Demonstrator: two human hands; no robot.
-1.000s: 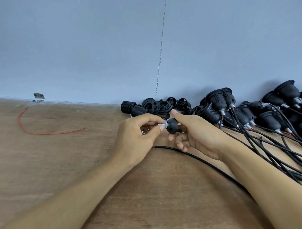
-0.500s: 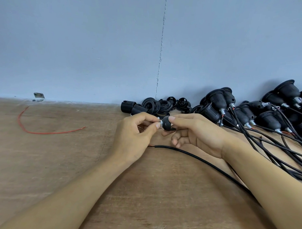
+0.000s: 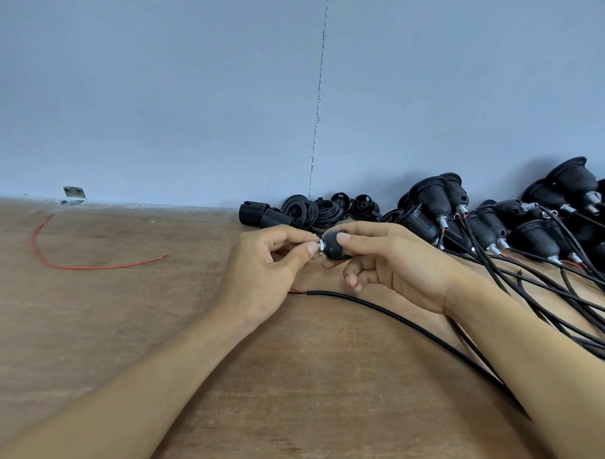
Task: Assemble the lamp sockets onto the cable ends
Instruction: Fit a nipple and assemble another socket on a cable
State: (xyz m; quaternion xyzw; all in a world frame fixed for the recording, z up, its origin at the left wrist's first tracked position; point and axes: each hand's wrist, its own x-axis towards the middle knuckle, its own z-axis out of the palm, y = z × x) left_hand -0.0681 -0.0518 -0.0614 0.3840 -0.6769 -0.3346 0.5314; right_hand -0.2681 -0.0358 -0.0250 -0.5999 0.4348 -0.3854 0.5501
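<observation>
A loose red wire [image 3: 87,266] curls at the far left of the wooden table [image 3: 146,333]. Near the middle, the left hand [image 3: 265,269] pinches a small silver fitting [image 3: 319,246] between thumb and forefinger at the end of a black socket cap [image 3: 335,248]. The right hand [image 3: 399,267] grips the cap with thumb and curled fingers. A black cable [image 3: 394,315] lies below both hands, loose socket parts [image 3: 301,212] sit by the wall behind them, and wired sockets [image 3: 500,232] are piled at the right.
</observation>
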